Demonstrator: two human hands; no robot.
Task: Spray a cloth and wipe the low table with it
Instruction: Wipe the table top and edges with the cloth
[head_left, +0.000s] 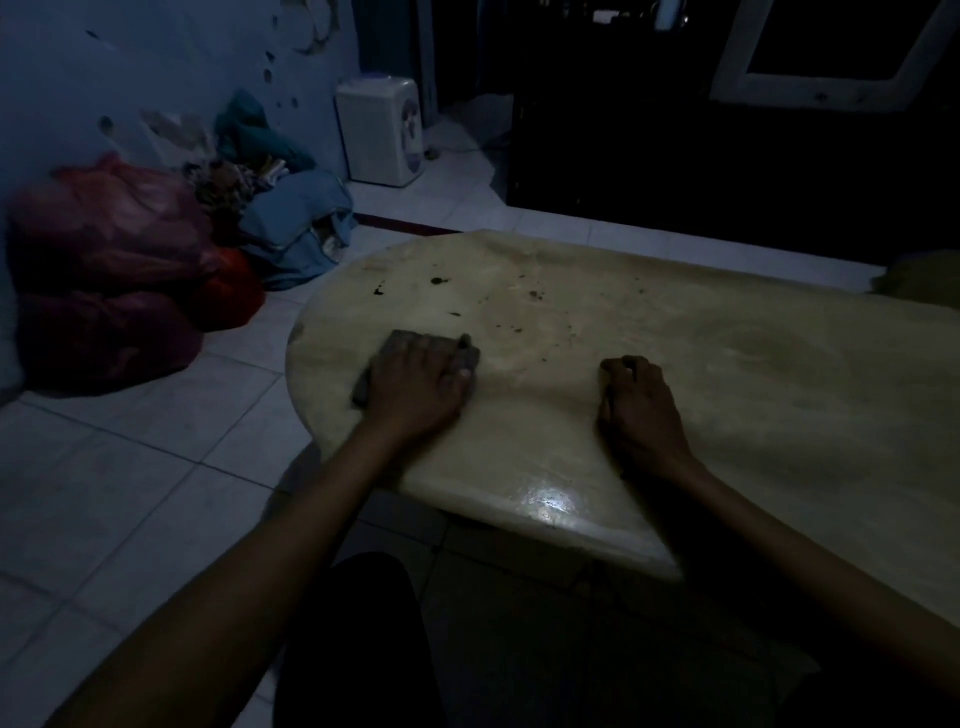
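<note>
The low table has a pale, yellowish top with rounded corners and several dark spots near its far left part. My left hand lies flat on a folded grey cloth, pressing it onto the table near the left edge. My right hand rests on the bare tabletop to the right, fingers curled under, holding nothing that I can see. No spray bottle is in view.
The room is dim. Red plastic bags and a blue bundle of clothes lie on the white tiled floor at the left. A white water dispenser stands by the wall. Dark furniture stands behind the table.
</note>
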